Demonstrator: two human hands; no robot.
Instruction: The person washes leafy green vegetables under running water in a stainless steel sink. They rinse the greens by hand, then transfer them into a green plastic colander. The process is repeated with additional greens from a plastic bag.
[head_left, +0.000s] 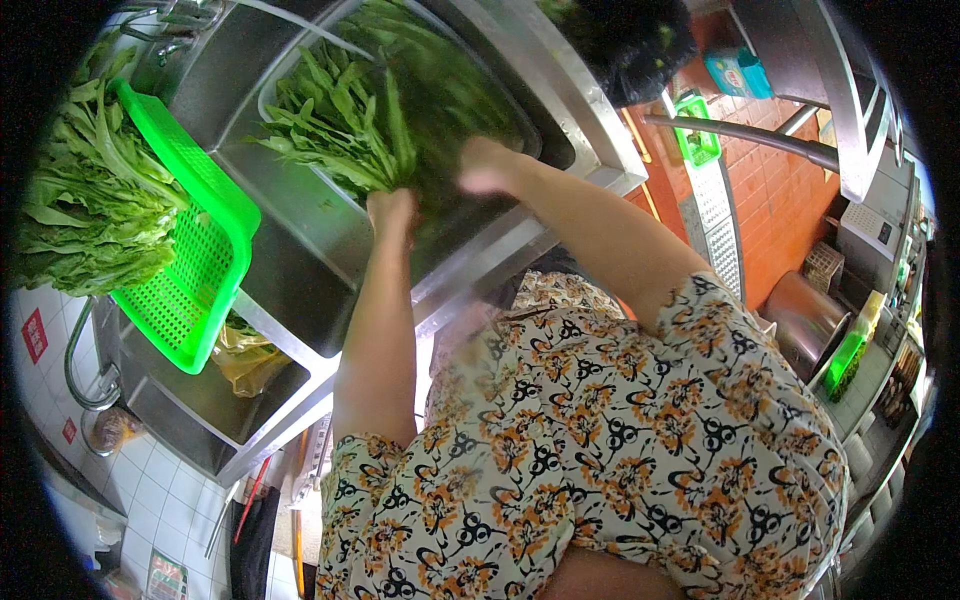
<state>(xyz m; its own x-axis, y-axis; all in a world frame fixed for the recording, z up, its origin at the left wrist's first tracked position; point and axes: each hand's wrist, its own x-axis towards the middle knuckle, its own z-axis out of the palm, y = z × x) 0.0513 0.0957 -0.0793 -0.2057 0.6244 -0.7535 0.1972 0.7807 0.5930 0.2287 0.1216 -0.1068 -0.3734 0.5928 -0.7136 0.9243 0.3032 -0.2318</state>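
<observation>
My left hand (393, 210) is closed around the base of a bunch of leafy greens (337, 124), whose leaves fan out over the edge of a clear plastic tub (532, 135). The tub stands in a stainless steel sink (300, 247) and holds water with more greens (450, 67) in it. To the right, my right hand (487, 166) is over the near part of the tub, blurred by motion; its fingers are not clear, and whether it holds anything cannot be told.
A bright green plastic basket (244, 247) heaped with leafy lettuce (112, 217) rests across the sinks at left. A yellowish plastic bag (244, 360) lies in the left basin. Faucets, a black bag (637, 60) and the steel sink rim (577, 97) surround the work area.
</observation>
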